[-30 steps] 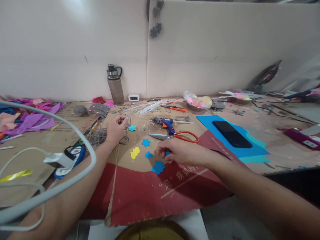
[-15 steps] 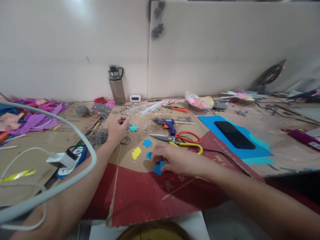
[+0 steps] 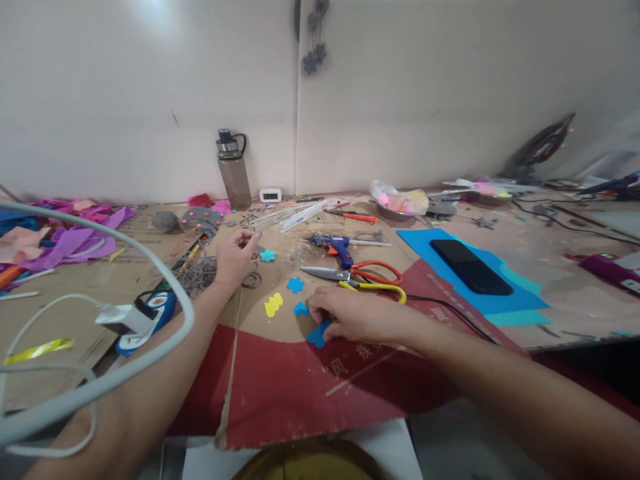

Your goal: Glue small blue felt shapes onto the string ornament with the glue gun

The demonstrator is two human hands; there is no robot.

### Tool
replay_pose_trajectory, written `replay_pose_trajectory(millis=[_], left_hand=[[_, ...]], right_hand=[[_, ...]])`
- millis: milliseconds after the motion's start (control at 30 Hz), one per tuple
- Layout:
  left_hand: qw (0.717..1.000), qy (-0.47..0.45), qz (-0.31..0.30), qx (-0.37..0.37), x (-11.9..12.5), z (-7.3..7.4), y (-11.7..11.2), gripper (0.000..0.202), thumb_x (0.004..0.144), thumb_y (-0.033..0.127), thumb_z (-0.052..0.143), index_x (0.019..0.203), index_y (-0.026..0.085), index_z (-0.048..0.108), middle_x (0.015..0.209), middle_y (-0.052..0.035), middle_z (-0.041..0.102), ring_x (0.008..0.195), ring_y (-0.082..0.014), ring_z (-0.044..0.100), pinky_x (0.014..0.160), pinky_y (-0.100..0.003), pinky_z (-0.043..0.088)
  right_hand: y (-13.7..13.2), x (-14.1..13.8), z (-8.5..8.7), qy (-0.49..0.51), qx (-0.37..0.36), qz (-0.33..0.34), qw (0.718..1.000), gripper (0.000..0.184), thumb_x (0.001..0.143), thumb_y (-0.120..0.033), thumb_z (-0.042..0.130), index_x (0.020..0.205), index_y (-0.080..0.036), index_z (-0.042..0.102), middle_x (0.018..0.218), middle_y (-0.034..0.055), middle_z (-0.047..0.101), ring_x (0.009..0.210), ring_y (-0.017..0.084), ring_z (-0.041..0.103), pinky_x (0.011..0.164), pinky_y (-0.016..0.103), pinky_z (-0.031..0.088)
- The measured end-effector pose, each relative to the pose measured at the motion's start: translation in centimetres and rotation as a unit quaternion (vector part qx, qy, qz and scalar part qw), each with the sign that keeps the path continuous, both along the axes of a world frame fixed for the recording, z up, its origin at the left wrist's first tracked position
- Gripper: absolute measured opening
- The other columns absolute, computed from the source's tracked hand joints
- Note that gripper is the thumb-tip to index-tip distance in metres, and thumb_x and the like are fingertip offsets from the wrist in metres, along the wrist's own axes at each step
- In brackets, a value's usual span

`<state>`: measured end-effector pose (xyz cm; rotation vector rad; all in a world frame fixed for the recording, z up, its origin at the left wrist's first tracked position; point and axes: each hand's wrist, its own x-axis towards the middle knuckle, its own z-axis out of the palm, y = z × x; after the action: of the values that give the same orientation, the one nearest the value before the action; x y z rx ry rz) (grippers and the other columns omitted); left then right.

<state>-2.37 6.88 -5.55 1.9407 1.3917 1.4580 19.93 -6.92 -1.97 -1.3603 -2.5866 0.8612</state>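
Observation:
My right hand (image 3: 353, 315) lies on the cardboard sheet (image 3: 280, 387), fingers curled onto a blue foam flower (image 3: 317, 335) that it partly covers. A small blue foam piece (image 3: 301, 309), a blue flower (image 3: 295, 285) and a yellow foam shape (image 3: 273, 305) lie just left of it. My left hand (image 3: 235, 257) rests farther back with fingers pinched together; what they hold is too small to make out. A teal flower (image 3: 267, 255) sits right of that hand and a tangle of grey wire (image 3: 197, 275) to its left.
Red-handled scissors (image 3: 360, 273), yellow-handled scissors (image 3: 375, 289) and a blue glue gun (image 3: 336, 247) lie behind my right hand. A black phone (image 3: 470, 267) rests on blue sheets (image 3: 520, 303). A water bottle (image 3: 233, 170) stands at the wall. Purple scraps (image 3: 60, 233) at left; a white cable (image 3: 100, 387) crosses the near left.
My right hand drew back toward me from the small blue piece onto the larger blue flower. Yellow-handled scissors came into sight behind it. My left hand stayed put.

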Motion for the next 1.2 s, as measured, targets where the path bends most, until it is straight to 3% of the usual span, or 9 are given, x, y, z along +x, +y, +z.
replay_pose_trajectory(millis=[133, 333, 567, 767, 1000, 1200], left_hand=[[1.000, -0.001, 0.001, -0.002, 0.1, 0.2, -0.2, 0.019, 0.076, 0.034, 0.058, 0.071, 0.016, 0.063, 0.057, 0.0021, 0.057, 0.053, -0.0105, 0.050, 0.054, -0.022, 0.038], [1.000, -0.004, -0.004, 0.001, 0.1, 0.2, -0.2, 0.017, 0.076, 0.032, 0.058, 0.071, 0.016, 0.062, 0.058, 0.0019, 0.057, 0.053, -0.0106, 0.051, 0.054, -0.023, 0.039], [1.000, -0.008, -0.007, 0.000, 0.0, 0.0, 0.0, 0.017, 0.076, 0.032, 0.057, 0.071, 0.016, 0.063, 0.058, 0.0020, 0.057, 0.053, -0.0104, 0.050, 0.053, -0.022, 0.038], [1.000, -0.025, -0.011, -0.003, 0.1, 0.0, 0.0, 0.016, 0.075, 0.031, 0.059, 0.070, 0.017, 0.063, 0.058, 0.0013, 0.059, 0.054, -0.0109, 0.052, 0.053, -0.022, 0.039], [1.000, 0.001, 0.004, 0.000, 0.1, 0.2, -0.3, 0.019, 0.077, 0.033, 0.057, 0.072, 0.016, 0.064, 0.059, 0.0015, 0.059, 0.054, -0.0104, 0.050, 0.054, -0.022, 0.038], [1.000, -0.003, -0.003, -0.007, 0.1, 0.1, -0.2, 0.019, 0.077, 0.034, 0.057, 0.072, 0.016, 0.063, 0.058, 0.0018, 0.057, 0.054, -0.0106, 0.049, 0.054, -0.023, 0.037]], right_hand=[[-0.2, 0.1, 0.2, 0.003, -0.043, -0.039, 0.998, 0.023, 0.065, -0.013, 0.069, 0.079, -0.018, 0.052, 0.072, -0.0045, 0.054, 0.063, 0.009, 0.046, 0.053, 0.021, 0.027], [-0.6, 0.3, 0.4, 0.012, -0.084, -0.065, 0.994, 0.021, 0.066, -0.015, 0.067, 0.085, -0.019, 0.058, 0.077, -0.0028, 0.060, 0.067, 0.010, 0.051, 0.054, 0.020, 0.031], [-1.2, 0.8, 0.7, -0.004, -0.071, -0.028, 0.997, 0.005, 0.072, -0.016, 0.062, 0.075, -0.018, 0.059, 0.076, -0.0022, 0.060, 0.068, 0.011, 0.051, 0.058, 0.021, 0.032], [-1.0, -0.2, 1.3, 0.000, -0.050, 0.001, 0.999, 0.005, 0.074, -0.016, 0.064, 0.077, -0.017, 0.060, 0.080, -0.0008, 0.060, 0.072, 0.011, 0.050, 0.061, 0.021, 0.033], [-0.2, -1.2, 0.2, 0.014, 0.009, 0.052, 0.999, 0.013, 0.067, -0.014, 0.071, 0.073, -0.016, 0.060, 0.085, 0.0016, 0.059, 0.081, 0.014, 0.051, 0.069, 0.022, 0.035], [-1.0, -1.3, 0.2, -0.011, 0.013, 0.006, 1.000, 0.020, 0.066, -0.017, 0.072, 0.082, -0.019, 0.060, 0.083, 0.0002, 0.061, 0.076, 0.014, 0.053, 0.065, 0.024, 0.034]])
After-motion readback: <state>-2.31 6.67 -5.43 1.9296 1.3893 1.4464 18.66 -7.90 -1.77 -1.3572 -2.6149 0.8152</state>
